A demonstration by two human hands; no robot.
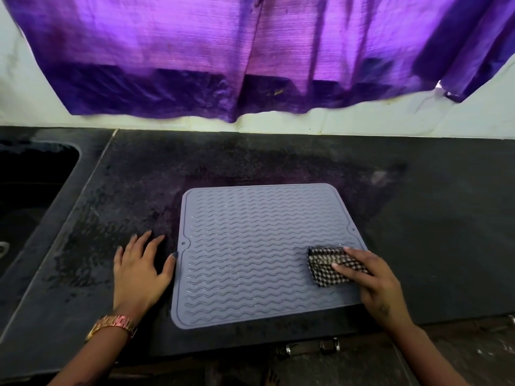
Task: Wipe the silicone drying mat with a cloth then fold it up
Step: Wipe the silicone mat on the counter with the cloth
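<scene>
Left hand (139, 267) lay flat on tabletop (418, 218), fingers spread, thumb touching mat (250, 246) edge; right hand (370, 280) pressed cloth (326, 264) (checked) w/ straight fingers.

Purple curtain (250, 51) hangs over white wall (362, 123), dark counter (432, 218).

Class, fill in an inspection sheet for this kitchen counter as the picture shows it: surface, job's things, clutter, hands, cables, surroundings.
Surface: dark stone counter, patchy and smudged.
Job's things: grey silicone drying mat lies flat, unfolded; checked cloth rests on its right side.
Clutter: nothing seen.
Hands: left hand flat on the counter, thumb touching the mat's left edge; right hand presses the cloth with straight fingers.
Cables: nothing seen.
Surroundings: sink at left; purple curtain above the white wall; gold wristwatch on the left wrist.
</scene>
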